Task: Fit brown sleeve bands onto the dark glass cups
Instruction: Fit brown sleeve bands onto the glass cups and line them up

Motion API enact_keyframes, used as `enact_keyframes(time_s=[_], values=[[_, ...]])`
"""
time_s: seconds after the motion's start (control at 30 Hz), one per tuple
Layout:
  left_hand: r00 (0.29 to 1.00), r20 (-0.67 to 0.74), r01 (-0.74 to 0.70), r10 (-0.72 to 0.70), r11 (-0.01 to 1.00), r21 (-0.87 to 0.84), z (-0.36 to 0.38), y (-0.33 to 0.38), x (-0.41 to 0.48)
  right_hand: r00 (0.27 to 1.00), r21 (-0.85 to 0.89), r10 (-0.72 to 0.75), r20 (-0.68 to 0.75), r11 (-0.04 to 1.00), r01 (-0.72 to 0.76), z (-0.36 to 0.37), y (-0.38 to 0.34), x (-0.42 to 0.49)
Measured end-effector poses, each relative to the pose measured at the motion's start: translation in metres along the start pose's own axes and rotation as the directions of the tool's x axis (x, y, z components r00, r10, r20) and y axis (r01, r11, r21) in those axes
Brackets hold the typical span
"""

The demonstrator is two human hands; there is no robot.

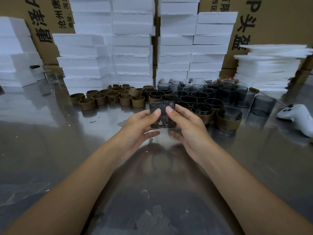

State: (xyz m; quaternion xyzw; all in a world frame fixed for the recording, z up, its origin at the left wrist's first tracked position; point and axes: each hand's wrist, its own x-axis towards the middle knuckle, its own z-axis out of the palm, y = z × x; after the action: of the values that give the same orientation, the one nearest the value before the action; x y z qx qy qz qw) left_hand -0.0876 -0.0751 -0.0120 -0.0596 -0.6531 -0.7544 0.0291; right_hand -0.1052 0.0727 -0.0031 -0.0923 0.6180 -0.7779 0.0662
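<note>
Glass, smoky and see-through, fills the middle of what we see: one dark glass cup (162, 107) is held upright just above the steel table (67, 150), between the two hands. We find the left hand (140, 126) curled round its left side and the right hand (188, 126) curled round its right side, each with a thumb (156, 112) pressed flat on the near wall, so both are grasping it. Its upper wall is grey and translucent with a thin rim, while its lower part reads darker and brownish, with glints at the base; we cannot tell whether a band already sits there. Far left of the cup, loose brown sleeve bands (108, 99) stand in a cluster on the table, open rings of stiff brown material. To the right, we see banded cups (228, 121), the brown wrap low on the wall and dark glass showing above it. Beyond them are bare grey cups (211, 92) packed close together. A white controller (298, 117) lies at the right edge. White foam blocks (132, 48) are stacked along the far side, with printed cardboard boxes (271, 22) behind them.
</note>
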Motion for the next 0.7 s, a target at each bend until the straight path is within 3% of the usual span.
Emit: enact_keyframes(time_s=[0.43,0.57,0.7], values=[[1.000,0.015,0.026,-0.026,1.000,-0.008,-0.0029,0.0022,0.0004,0.999,0.029,0.002,0.034,1.000,-0.003,-0.0015,0.0014,0.0023],[0.994,-0.101,-0.029,0.039,0.994,0.101,0.0016,-0.0002,0.0017,0.999,-0.018,0.002,0.049,1.000,-0.001,-0.0016,0.0038,0.0034],[0.993,-0.084,-0.057,0.080,0.967,0.249,0.0014,0.0012,-0.0002,0.999,-0.038,0.024,0.036,0.999,-0.023,-0.0030,0.0057,0.0057]])
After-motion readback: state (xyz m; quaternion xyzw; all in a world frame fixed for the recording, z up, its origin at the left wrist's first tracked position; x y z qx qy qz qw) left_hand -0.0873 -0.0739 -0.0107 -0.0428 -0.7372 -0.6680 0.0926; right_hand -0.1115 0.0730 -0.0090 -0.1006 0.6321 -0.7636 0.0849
